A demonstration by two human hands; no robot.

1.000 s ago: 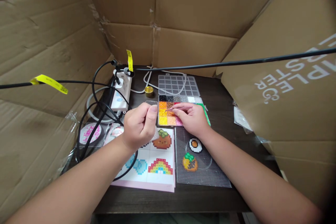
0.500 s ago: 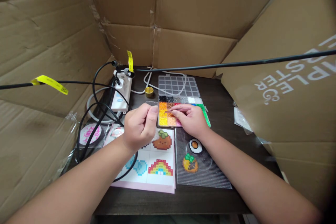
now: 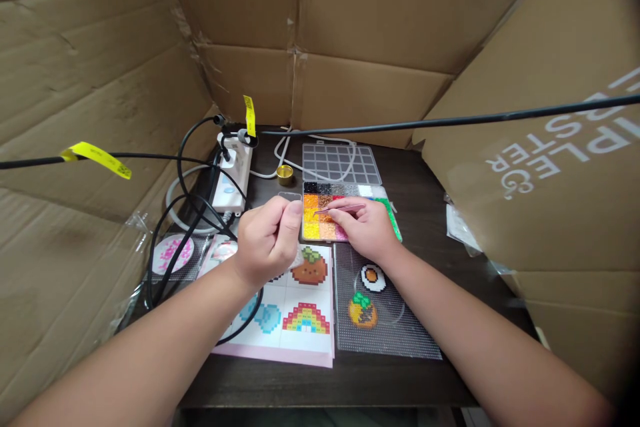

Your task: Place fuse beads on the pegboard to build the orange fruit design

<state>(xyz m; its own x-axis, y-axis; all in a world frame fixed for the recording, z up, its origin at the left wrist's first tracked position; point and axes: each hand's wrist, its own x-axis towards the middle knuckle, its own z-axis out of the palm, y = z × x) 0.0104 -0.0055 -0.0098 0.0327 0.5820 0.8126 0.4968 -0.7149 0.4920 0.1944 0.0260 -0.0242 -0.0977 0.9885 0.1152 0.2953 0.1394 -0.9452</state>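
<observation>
In my right hand [image 3: 367, 223] is a pair of pinkish tweezers [image 3: 345, 208], pinched between thumb and fingers. Their tips point left over the orange and yellow compartments of a bead box [image 3: 311, 232]; I cannot tell whether a bead is between them. My left hand [image 3: 267, 238] is closed in a fist, thumb uppermost, by the box's left edge; what it holds, if anything, is hidden. Below it lies a pattern sheet [image 3: 306, 341] with pixel pictures, including a rainbow. A clear pegboard [image 3: 400, 340] on the right carries a fried-egg bead figure [image 3: 373, 277] and an orange-and-green bead figure [image 3: 363, 311].
The box's clear lid [image 3: 341, 163] lies open behind it. Left of that are a small gold-coloured cup [image 3: 285, 175] and a white power strip [image 3: 234, 180] with looping black cables. A round dish of pink beads [image 3: 173, 255] sits far left. Cardboard walls [image 3: 370, 27] enclose the table.
</observation>
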